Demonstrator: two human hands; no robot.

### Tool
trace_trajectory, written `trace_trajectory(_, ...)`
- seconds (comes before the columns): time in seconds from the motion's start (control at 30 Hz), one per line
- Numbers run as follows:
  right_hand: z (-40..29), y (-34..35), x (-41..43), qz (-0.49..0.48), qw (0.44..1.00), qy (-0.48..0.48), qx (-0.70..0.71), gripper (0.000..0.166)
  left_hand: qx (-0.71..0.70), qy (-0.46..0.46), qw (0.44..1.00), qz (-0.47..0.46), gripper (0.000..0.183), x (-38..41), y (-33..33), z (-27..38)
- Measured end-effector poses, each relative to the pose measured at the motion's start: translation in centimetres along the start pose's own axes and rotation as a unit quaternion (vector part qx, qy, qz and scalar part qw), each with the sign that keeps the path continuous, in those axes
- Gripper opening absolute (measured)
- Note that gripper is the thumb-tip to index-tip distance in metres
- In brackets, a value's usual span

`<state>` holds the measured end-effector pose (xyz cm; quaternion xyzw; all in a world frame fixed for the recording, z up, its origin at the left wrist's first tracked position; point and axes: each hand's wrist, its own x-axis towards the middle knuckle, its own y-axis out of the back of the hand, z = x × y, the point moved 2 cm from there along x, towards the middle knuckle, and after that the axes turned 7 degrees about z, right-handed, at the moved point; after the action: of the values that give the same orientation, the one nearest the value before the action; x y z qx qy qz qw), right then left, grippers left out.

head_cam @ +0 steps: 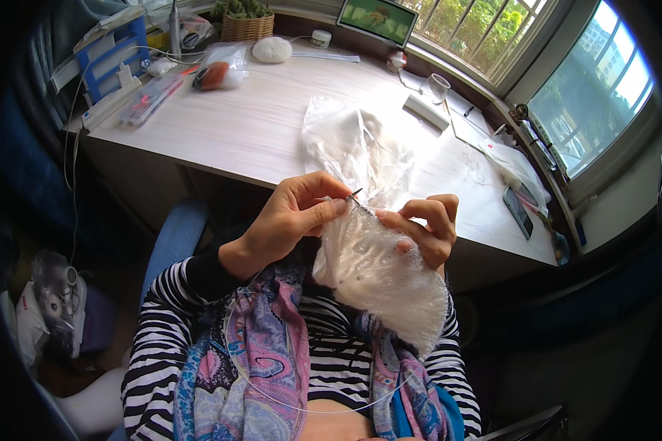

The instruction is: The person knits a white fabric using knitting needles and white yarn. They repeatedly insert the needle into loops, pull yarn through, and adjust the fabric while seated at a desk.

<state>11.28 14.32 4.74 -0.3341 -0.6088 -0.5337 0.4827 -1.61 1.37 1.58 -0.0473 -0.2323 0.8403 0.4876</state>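
Both hands hold a piece of white openwork knitting (383, 275) in front of my chest. My left hand (292, 220) pinches its upper left edge beside a dark pointed needle tip (356, 193). My right hand (427, 229) grips the upper right edge, one fingertip showing through the fabric. White yarn (385, 209) runs from the needle towards the right fingers. A thin pale cable (331, 412), apparently of circular needles, loops down over my lap and scarf (276, 358). Just beyond the hands, a clear plastic bag (353, 146) with white material inside lies on the desk.
The desk (226, 121) carries a white yarn ball (272, 50), a plastic case (151, 99), a power strip (110, 105) and a bagged reddish item (214, 75). A phone (517, 212) rests near the right edge. A lit screen (378, 21) stands by the window. A blue chair armrest (175, 237) is at left.
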Motion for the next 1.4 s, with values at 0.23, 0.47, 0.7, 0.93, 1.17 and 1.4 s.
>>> trace_trajectory(0.23, -0.1, -0.6, 0.0, 0.012, 1.000, 0.003, 0.000, 0.037, 0.029, -0.034, 0.997, -0.067, 0.012, 0.0, 0.0, -0.5)
trace_trajectory(0.47, 0.4, -0.5, -0.1, 0.106, 0.992, -0.051, 0.039, 0.047, 0.040, -0.046, 0.997, -0.048, 0.016, -0.1, -0.5, 0.2)
trace_trajectory(0.7, 0.0, -0.6, -0.2, 0.084, 0.989, -0.084, 0.082, 0.049, 0.025, -0.028, 0.999, -0.021, 0.016, -0.1, -0.1, 0.2)
trace_trajectory(0.93, 0.3, -0.5, -0.5, 0.032, 0.997, -0.047, 0.058, 0.045, 0.030, -0.034, 0.999, -0.029, 0.014, -0.2, -0.4, -0.4)
trace_trajectory(1.17, 1.0, -2.4, 0.7, -0.233, 0.949, -0.089, 0.191, 0.069, 0.087, -0.055, 0.988, -0.112, 0.012, -0.5, -0.9, -2.6)
trace_trajectory(1.4, 0.5, -0.3, 0.8, -0.061, 0.997, 0.012, 0.040, 0.056, 0.045, 0.003, 0.996, -0.076, 0.014, -0.2, -0.7, -1.2)
